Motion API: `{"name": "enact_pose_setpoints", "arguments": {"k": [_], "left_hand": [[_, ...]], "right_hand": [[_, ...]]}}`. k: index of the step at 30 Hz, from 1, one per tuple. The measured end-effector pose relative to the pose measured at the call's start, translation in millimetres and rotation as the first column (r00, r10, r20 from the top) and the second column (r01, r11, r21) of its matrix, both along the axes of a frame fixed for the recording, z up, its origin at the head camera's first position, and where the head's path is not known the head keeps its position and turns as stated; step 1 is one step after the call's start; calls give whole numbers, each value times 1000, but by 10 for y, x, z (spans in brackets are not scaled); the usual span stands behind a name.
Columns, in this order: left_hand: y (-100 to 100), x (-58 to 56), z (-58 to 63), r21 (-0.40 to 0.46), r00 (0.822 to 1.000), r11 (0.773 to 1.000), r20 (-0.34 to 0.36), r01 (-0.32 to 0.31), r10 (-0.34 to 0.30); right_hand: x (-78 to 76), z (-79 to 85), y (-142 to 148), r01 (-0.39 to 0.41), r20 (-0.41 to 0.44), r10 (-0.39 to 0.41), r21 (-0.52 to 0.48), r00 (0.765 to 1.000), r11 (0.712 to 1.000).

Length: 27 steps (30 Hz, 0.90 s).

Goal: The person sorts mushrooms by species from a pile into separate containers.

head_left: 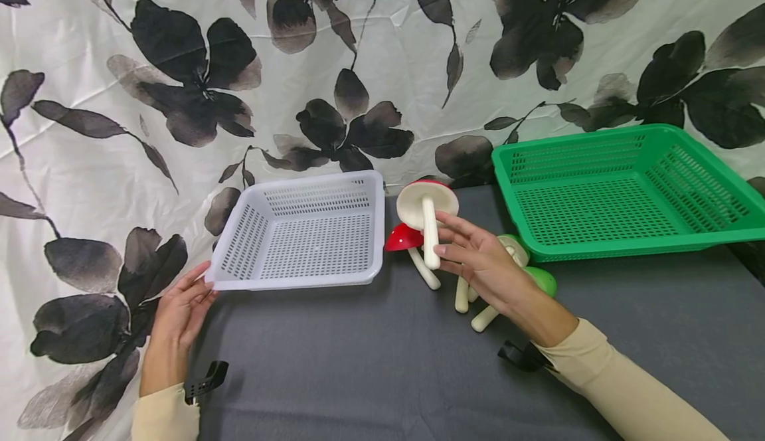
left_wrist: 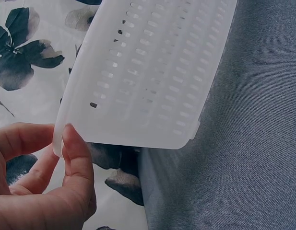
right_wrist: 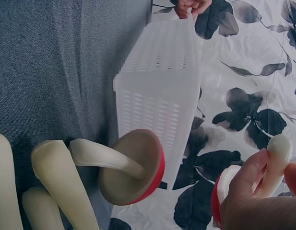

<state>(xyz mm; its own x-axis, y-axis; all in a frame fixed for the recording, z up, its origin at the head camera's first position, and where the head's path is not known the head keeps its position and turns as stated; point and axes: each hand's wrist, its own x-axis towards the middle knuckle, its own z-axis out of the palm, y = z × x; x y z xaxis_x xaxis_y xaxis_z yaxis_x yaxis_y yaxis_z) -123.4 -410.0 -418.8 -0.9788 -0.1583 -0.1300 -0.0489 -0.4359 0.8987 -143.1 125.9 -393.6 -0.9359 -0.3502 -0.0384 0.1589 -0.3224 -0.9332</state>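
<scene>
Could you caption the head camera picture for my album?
Left hand pinches a white basket while the right hand holds a red-capped mushroom; a green basket sits at right.

White basket (head_left: 313, 242): rectangular plastic, slotted walls and floor; open side up, left in the scene; rim pinched at the near left corner.
Red-capped mushroom (head_left: 429, 222): cream underside and stem; pinched by the stem, tilted, underside facing near; raised above the table (head_left: 335, 354), right of the basket.

Soft, diffuse light; wrist views dimmer, bluish.
</scene>
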Motion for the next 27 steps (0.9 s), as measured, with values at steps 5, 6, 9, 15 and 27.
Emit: {"name": "enact_pose_setpoints", "arguments": {"k": [5, 6, 9, 15, 27], "left_hand": [[-5, 35, -9, -10, 1000, 1000, 5, -17, 17], [-3, 42, -7, -13, 1000, 1000, 10, -24, 24], [22, 62, 7, -36, 998, 998, 32, -50, 51], [104, 59, 24, -86, 989, 990, 83, -116, 123], [214, 67, 41, -50, 960, 969, 126, -244, 248]], "right_hand": [[-5, 3, -42, 7, -1, -7, -3, 1000, 1000], [-5, 5, -50, 10, 0, -10, -3, 1000, 1000], [-4, 16, -72, 23, 7, -23, -3, 1000, 1000], [-1, 34, -110, 34, 21, -34, 3, 999, 999], [-17, 53, -225, 5, -17, -6, -33, 1000, 999]]}}
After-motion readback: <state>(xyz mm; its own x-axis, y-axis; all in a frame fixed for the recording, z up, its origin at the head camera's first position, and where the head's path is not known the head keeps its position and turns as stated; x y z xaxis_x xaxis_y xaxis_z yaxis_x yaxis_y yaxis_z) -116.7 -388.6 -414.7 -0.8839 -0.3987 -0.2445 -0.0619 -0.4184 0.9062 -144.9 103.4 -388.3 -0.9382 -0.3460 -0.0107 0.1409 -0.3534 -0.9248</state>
